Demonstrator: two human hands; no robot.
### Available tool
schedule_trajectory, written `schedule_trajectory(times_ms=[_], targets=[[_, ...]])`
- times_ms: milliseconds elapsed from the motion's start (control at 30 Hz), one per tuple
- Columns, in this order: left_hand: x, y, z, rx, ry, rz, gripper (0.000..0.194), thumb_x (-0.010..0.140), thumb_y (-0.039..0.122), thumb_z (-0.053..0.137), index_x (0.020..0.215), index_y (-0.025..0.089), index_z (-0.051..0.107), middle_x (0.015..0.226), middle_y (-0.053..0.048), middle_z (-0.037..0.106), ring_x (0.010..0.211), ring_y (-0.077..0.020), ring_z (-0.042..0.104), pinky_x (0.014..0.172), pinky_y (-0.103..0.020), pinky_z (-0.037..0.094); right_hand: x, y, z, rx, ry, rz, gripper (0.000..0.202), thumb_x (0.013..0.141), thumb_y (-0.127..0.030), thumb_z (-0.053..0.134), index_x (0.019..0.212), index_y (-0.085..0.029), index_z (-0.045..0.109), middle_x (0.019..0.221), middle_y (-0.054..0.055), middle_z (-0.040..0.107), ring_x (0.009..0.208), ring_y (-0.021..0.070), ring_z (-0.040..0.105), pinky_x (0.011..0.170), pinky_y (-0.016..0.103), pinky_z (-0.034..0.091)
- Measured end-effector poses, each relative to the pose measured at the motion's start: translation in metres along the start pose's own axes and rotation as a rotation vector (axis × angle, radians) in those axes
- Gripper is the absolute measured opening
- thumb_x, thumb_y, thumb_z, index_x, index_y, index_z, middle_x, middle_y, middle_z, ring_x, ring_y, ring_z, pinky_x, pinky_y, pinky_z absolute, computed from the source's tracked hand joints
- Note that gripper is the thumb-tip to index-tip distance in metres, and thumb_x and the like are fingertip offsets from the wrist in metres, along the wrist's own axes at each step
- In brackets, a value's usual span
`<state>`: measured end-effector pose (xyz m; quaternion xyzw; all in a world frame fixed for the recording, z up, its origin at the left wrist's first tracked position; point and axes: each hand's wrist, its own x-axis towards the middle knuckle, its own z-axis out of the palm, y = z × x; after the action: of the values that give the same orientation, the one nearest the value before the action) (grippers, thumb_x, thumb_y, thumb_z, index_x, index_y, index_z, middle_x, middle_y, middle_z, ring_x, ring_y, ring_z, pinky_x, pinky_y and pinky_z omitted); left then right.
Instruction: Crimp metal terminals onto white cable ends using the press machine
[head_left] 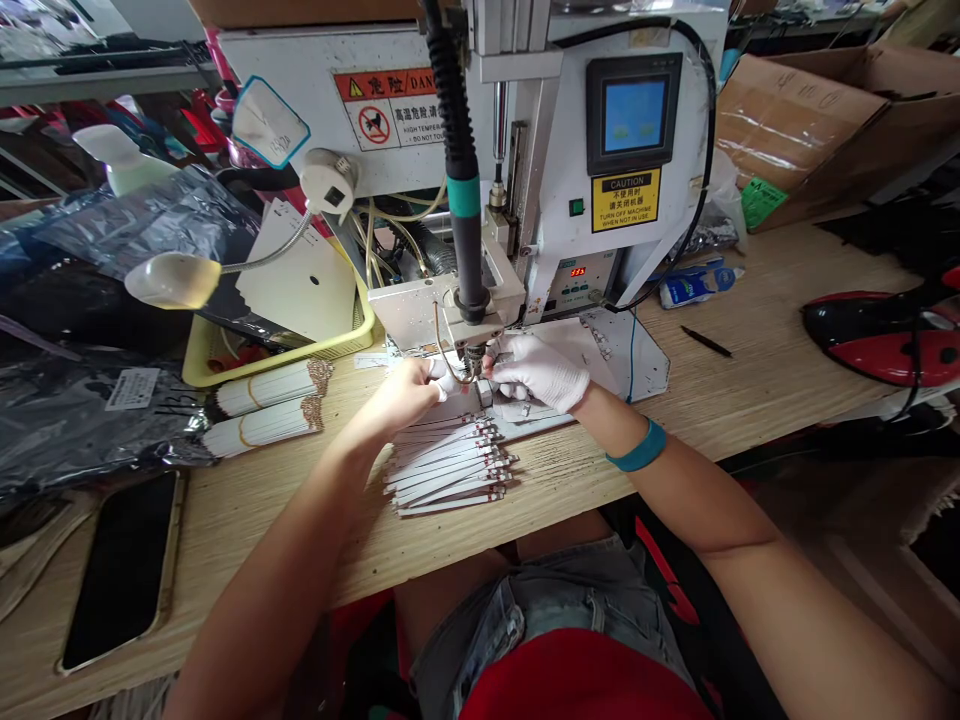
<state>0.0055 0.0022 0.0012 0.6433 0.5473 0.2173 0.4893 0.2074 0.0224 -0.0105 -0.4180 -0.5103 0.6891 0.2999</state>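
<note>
Under the tip of a bench soldering machine (471, 250), my two hands meet from either side. My left hand (416, 392), with white coverings on some fingertips, is closed in a pinch just left of the tip; what it pinches is too small to make out. My right hand (544, 372), in a white glove with bare fingertips, is closed at the right of the tip, and its contents are hidden too. Just in front of them, a fanned row of flat white strips (450, 470) with small reddish and metallic ends lies on the table.
Left are rubber-banded white strip bundles (274, 400), a yellow basket (349, 345), a lamp (176, 280) and a phone (120, 570). Right are a black pen (705, 341), a blue packet (697, 285), a red-and-black object (885, 340) and a cardboard box (802, 130).
</note>
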Motion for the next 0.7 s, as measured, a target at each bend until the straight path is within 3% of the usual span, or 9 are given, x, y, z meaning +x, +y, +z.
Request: schedule_trajectory(times_ms=[300, 433, 567, 700], targets=[[0.001, -0.005, -0.002, 0.024, -0.011, -0.009, 0.013, 0.062, 0.023, 0.05, 0.053, 0.017, 0.044, 0.051, 0.006, 0.034, 0.049, -0.0063, 0.023, 0.048, -0.023, 0.017, 0.002, 0.003, 0.001, -0.033, -0.012, -0.031, 0.013, 0.072, -0.013, 0.064, 0.077, -0.018, 0.053, 0.067, -0.002, 0.053, 0.043, 0.0046, 0.043, 0.03, 0.015, 0.028], [-0.002, -0.004, -0.007, 0.046, -0.032, 0.02, 0.008, 0.063, 0.02, 0.049, 0.058, 0.015, 0.054, 0.052, 0.005, 0.04, 0.048, -0.0067, 0.027, 0.048, -0.022, 0.021, 0.0, 0.0, -0.009, -0.082, -0.028, -0.034, 0.014, 0.075, -0.019, 0.066, 0.082, -0.019, 0.054, 0.065, -0.003, 0.054, 0.044, 0.006, 0.044, 0.031, 0.017, 0.028], [-0.016, -0.001, -0.019, 0.205, -0.057, 0.039, 0.017, 0.071, 0.029, 0.058, 0.076, 0.016, 0.067, 0.062, 0.002, 0.058, 0.054, -0.0096, 0.044, 0.051, -0.021, 0.032, -0.002, -0.006, -0.031, -0.331, 0.177, -0.173, 0.012, 0.078, -0.025, 0.063, 0.088, -0.018, 0.061, 0.07, 0.001, 0.061, 0.052, 0.011, 0.053, 0.039, 0.021, 0.037], [-0.027, 0.002, -0.025, 0.485, -0.144, -0.035, 0.023, 0.073, 0.034, 0.061, 0.082, 0.017, 0.073, 0.063, -0.001, 0.066, 0.057, -0.0143, 0.055, 0.052, -0.023, 0.038, -0.001, -0.007, -0.037, -0.74, 0.323, -0.292, 0.01, 0.075, -0.021, 0.063, 0.08, -0.02, 0.071, 0.083, 0.004, 0.071, 0.079, 0.02, 0.064, 0.065, 0.029, 0.049]])
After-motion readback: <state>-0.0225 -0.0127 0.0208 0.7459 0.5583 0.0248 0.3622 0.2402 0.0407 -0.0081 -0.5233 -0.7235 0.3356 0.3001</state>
